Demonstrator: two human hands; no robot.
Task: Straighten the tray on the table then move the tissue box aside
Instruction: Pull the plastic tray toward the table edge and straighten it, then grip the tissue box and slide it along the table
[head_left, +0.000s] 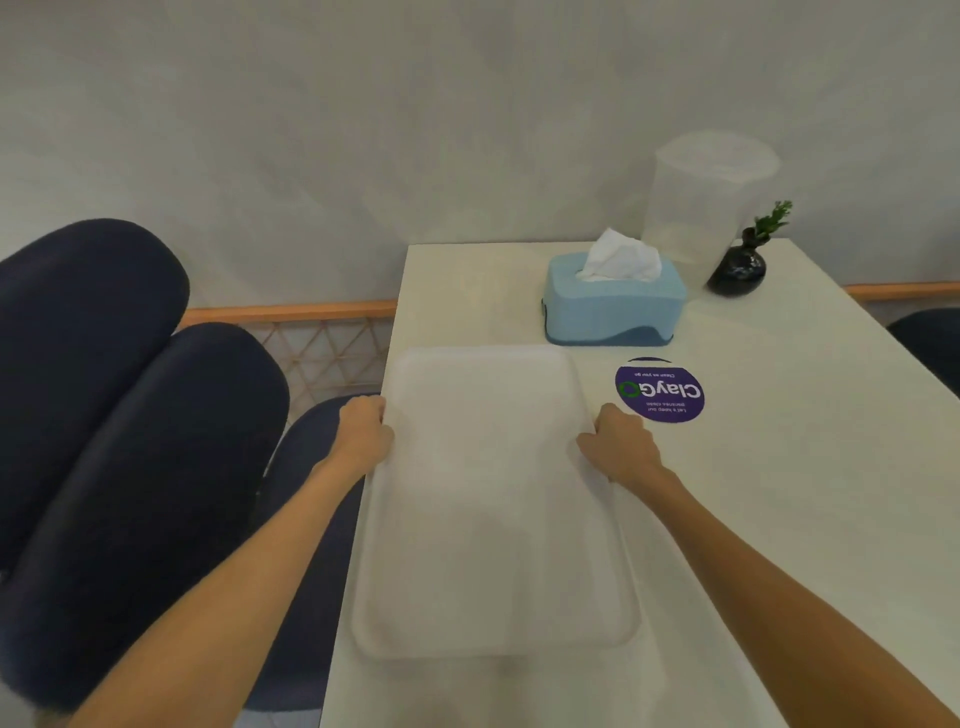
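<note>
A white rectangular tray (493, 519) lies lengthwise on the left part of the cream table (779, 519), its left rim close to the table's left edge. My left hand (363, 434) grips the tray's left rim near the far end. On the opposite rim, my right hand (621, 447) is closed around the edge. A light blue tissue box (613, 306) with a white tissue sticking out of its top stands just beyond the tray's far right corner, apart from it.
A round purple sticker (660, 392) is on the table right of the tray. A clear plastic container (701, 208) and a small black vase with a green sprig (740, 267) stand by the wall. Dark blue padded seats (130, 415) are left of the table.
</note>
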